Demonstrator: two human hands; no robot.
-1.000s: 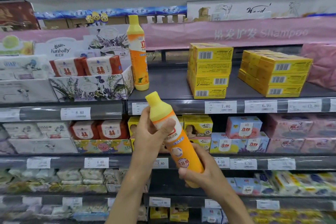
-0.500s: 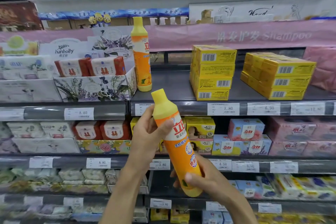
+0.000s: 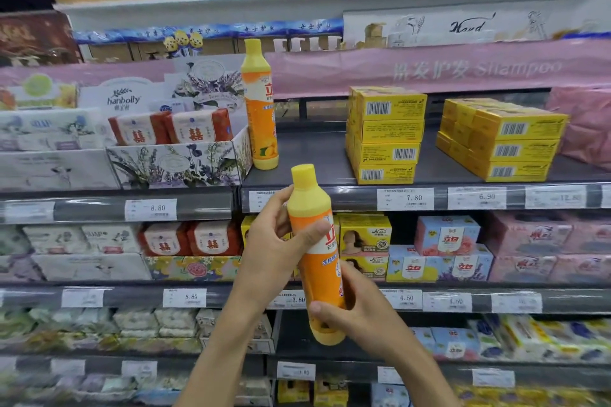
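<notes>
Both raised, the left hand (image 3: pixel 281 241) grips the orange bottle (image 3: pixel 319 261) high, the right hand (image 3: pixel 360 314) clasping its base.

Both forearms rise from below toward the dish-soap bottle (image 3: pixel 322 277), which stands nearly upright between the hands. The left hand (image 3: pixel 281 241) wraps the bottle's upper half from its left, thumb curled across the front. The right hand (image 3: pixel 360 314) grips the bottle's lower end from its right, thumb pressed on the front.

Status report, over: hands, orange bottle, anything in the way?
Left hand grips orange bottle near its neck; right hand grips its base. Bottle nearly upright, in the air. Second bottle stands on shelf above.
</notes>
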